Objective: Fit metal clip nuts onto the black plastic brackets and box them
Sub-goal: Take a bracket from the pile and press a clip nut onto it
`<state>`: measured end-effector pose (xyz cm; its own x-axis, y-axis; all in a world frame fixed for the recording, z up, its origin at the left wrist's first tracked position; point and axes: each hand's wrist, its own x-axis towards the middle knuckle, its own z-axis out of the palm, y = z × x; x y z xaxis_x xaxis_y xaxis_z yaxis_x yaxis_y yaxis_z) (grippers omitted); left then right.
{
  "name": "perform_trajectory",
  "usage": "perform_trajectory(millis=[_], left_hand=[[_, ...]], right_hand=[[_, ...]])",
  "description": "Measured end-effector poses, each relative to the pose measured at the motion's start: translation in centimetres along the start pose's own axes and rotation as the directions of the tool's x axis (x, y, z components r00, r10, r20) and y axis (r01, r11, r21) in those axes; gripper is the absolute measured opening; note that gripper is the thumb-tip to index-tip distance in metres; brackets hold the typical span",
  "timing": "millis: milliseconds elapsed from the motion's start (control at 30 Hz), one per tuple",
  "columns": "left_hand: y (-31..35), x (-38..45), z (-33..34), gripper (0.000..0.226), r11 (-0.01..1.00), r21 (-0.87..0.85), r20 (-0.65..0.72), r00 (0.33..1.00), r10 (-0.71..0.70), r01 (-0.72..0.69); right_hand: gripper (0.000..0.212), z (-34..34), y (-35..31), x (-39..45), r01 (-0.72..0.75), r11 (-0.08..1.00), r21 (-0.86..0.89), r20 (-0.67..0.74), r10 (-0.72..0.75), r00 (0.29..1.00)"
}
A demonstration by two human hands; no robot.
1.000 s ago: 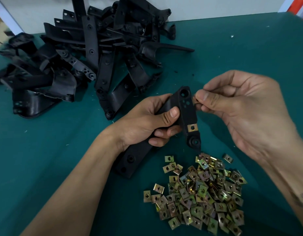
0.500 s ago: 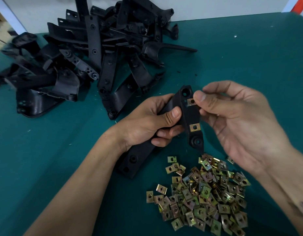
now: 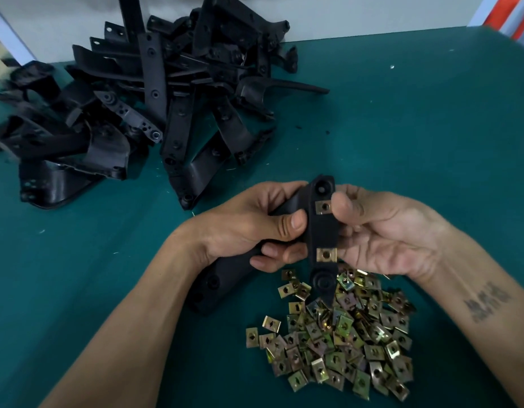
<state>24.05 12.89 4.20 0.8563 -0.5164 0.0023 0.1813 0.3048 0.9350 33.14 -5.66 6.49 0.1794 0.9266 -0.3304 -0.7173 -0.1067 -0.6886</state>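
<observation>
1. A pile of black brackets (image 3: 155,113) lay far left on the green table (image 3: 416,128).
2. The left hand (image 3: 255,225) gripped a bracket (image 3: 324,231), its clip arm running far to near.
3. The right hand (image 3: 381,231) pinched its upper clip nut (image 3: 323,207); a lower clip nut (image 3: 326,255) sat below.
4. Loose clip nuts (image 3: 343,334) lay heaped nearest.

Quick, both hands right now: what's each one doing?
Left hand: closed around the black bracket.
Right hand: thumb pressing the upper clip nut onto that bracket, fingers behind it.
</observation>
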Motion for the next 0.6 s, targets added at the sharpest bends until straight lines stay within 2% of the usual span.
perform_trajectory(millis=[67,167,200,300,367,467,600], left_hand=[[0.07,0.09,0.10,0.026,0.999,-0.013,0.061,0.998,-0.034,0.035],[0.09,0.21,0.31,0.017,0.999,-0.001,0.111,0.992,-0.052,0.052],[0.05,0.22,0.39,0.016,0.998,0.001,0.114,0.992,-0.055,0.056],[-0.10,0.09,0.58,0.016,0.998,0.010,0.083,0.994,-0.066,0.066],[-0.17,-0.01,0.53,0.011,0.997,0.022,0.081,0.994,-0.075,0.074],[-0.24,0.00,0.41,0.032,0.996,0.015,0.076,0.993,-0.091,0.090],[-0.48,0.04,0.34,0.054,0.994,0.026,0.038,0.994,-0.103,0.102]], right_hand=[[0.079,-0.29,-0.14,-0.16,-0.036,0.999,-0.021,0.029,0.036,0.999],[0.089,-0.52,-0.31,-0.48,-0.052,0.976,-0.213,0.005,0.055,0.999],[0.084,-0.61,-0.38,-0.63,-0.050,0.967,-0.251,-0.007,0.050,0.999],[0.046,-0.82,-0.77,-0.93,-0.030,0.971,-0.238,0.071,0.048,0.996],[0.038,-0.84,-0.92,-1.00,-0.043,0.962,-0.270,0.137,0.083,0.987],[0.046,-0.96,-0.82,-0.86,-0.064,0.948,-0.310,0.135,0.110,0.985],[0.055,-0.75,-0.73,-0.90,-0.019,0.947,-0.321,0.085,0.049,0.995]])
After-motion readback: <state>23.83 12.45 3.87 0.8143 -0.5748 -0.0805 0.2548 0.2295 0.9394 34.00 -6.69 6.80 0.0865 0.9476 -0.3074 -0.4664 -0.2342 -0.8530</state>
